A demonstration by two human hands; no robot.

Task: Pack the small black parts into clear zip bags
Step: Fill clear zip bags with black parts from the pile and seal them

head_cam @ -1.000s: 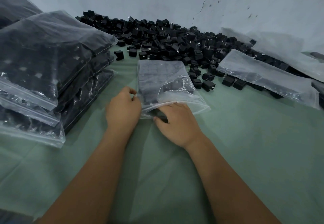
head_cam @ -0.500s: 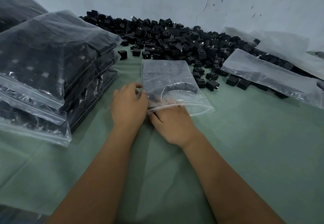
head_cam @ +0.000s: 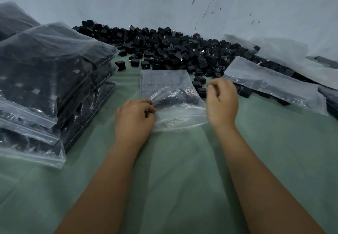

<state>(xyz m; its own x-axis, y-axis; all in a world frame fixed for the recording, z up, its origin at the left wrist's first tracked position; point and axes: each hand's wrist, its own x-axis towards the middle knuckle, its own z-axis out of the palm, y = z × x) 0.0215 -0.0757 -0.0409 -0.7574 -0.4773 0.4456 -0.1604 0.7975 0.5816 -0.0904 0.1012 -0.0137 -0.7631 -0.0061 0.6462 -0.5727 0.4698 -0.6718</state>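
Left hand pinches the near-left corner of the zip bag, fingers curled on the film, prob. to hold the mouth up and open toward the person. The bag lies flat on the green cloth, closed end pointing at the heap; a few black parts show dark inside, so filling looks barely begun.

Right hand is off the bag, just beside its right edge, fingers loosely curled w/ nothing in them, next to the loose parts at the heap's near fringe. Looks set to grab a handful.

Heap of small black parts runs along the wall, close enough to feed the bag w/o shifting it. Filled bags are stacked at left, out of the way; spare empty bags lie at right over the heap's edge, within reach.
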